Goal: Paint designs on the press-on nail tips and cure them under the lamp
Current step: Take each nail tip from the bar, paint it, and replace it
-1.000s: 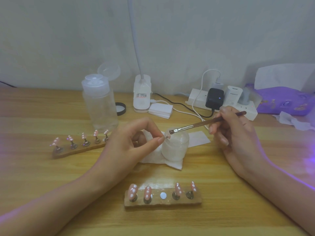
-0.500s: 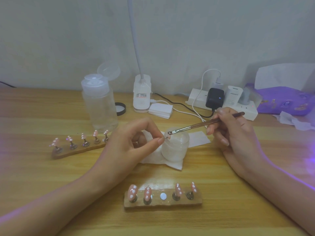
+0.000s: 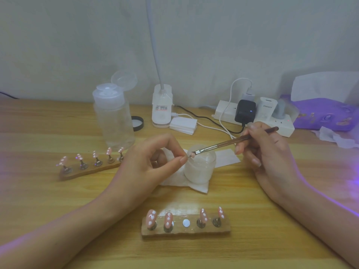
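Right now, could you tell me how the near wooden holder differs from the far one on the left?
The near holder carries four tips, with a bare white disc at its middle spot; the far holder carries five, none missing. The near holder lies square to the table edge, while the far holder lies slanted beside the clear bottle. Both are wooden strips with pink tips dotted white.

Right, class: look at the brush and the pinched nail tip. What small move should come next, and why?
Probably a light dab of the brush onto the nail tip. The right hand has the bristles at the tip, which the left hand pinches near the jar, and the tips on the near holder already carry white dots.
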A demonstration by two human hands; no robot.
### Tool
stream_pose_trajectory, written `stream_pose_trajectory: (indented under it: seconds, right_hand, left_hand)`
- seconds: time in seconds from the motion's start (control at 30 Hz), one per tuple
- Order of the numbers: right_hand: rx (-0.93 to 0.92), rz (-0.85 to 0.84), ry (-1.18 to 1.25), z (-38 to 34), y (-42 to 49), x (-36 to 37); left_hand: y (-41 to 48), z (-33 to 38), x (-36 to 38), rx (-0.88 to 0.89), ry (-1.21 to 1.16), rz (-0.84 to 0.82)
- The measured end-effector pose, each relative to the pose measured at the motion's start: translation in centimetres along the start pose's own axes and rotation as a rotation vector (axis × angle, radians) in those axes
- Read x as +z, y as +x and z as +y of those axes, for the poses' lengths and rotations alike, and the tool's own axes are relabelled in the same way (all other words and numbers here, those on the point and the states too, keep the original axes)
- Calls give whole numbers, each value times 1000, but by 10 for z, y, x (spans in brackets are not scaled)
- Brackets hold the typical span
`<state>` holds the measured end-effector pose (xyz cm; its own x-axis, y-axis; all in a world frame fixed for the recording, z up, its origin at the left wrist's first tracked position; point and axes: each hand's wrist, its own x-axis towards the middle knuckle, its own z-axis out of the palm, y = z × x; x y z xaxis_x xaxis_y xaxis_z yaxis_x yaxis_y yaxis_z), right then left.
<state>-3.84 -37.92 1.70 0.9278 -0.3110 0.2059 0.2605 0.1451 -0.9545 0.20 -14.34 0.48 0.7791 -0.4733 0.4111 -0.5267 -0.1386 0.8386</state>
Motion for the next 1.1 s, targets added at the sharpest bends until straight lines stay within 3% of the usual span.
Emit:
stream_pose_trajectory:
  seconds: [0.83,0.97,1.1]
  right_hand:
    - [-5,18,16,1,1,-2]
    - [-20,-43,13,0,-1,0]
    - [-3,18,14,1,1,-2]
  left_hand:
    - [0,-1,0,-14,-13,-3]
    - [0,-1,0,-20,-12,-7]
    - [0,-1,0,-17,-5,-10]
